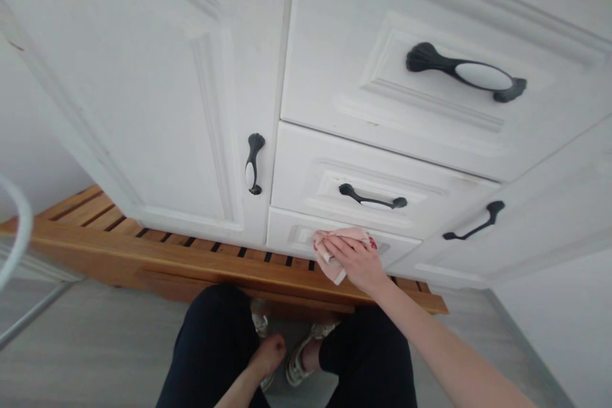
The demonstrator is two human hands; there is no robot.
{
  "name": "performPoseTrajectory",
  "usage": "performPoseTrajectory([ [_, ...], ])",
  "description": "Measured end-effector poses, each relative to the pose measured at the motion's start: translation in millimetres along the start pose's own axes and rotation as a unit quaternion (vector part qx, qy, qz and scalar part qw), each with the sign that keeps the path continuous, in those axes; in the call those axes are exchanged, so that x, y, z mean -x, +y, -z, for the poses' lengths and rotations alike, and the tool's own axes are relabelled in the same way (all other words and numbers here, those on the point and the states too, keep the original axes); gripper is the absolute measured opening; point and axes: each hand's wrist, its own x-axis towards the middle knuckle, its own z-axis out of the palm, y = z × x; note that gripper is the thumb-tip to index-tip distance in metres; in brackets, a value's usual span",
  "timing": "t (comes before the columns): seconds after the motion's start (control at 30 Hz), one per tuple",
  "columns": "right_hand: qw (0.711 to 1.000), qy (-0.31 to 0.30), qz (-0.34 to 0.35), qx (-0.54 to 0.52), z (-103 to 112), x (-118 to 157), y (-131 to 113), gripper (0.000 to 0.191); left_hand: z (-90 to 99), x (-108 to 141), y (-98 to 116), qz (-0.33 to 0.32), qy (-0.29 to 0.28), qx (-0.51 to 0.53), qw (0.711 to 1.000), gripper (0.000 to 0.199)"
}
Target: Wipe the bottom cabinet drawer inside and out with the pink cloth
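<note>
My right hand [359, 261] presses a pink cloth [329, 254] with red marks against the front of the lowest white drawer [290, 229]. The fingers lie over the folded cloth, which covers the middle of that drawer front, so any handle there is hidden. Down between my knees, my left hand [268, 356] is curled closed by my inner left leg. Nothing shows in it, though its fingers are mostly turned out of sight. Just above the cloth is the middle drawer's dark handle [373, 197] with a white inlay.
A wooden slatted bench [201, 261] runs along the cabinet's base, close to my knees. A white cabinet door [157, 108] with its upright handle [253, 164] stands at left. The large upper drawer has a handle [468, 73]. At far left a white curved tube [19, 229] enters the view.
</note>
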Motion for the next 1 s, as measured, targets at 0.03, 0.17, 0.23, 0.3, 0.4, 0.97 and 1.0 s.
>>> performPoseTrajectory([
  [0.03,1.0,-0.007,-0.021,0.008,0.4,12.3,7.0,0.056,0.4,0.6,-0.2,-0.001,0.002,-0.002,1.0,0.01],
  [0.17,0.995,-0.033,-0.088,0.032,2.7,59.8,37.7,0.055,3.0,2.1,-0.4,0.002,0.009,-0.006,1.0,0.009],
  [0.23,0.992,-0.034,-0.109,0.046,3.4,79.6,51.7,0.053,3.7,2.4,0.2,-0.001,0.009,-0.006,1.0,0.009],
  [0.3,0.99,-0.033,-0.125,0.053,2.5,94.1,60.7,0.051,3.6,2.7,1.0,-0.007,0.005,-0.008,1.0,0.01],
  [0.4,0.988,-0.033,-0.145,0.051,-4.1,105.1,62.1,0.052,2.9,3.4,1.9,-0.009,-0.007,-0.017,1.0,0.011],
  [0.97,0.97,-0.104,-0.085,-0.203,2.4,34.7,-45.9,0.014,-1.2,10.5,7.4,0.018,0.017,0.0,1.0,0.028],
  [1.0,0.976,-0.058,-0.083,-0.19,12.3,19.8,-56.9,0.016,-1.5,10.1,7.5,0.019,0.018,0.001,1.0,0.026],
])
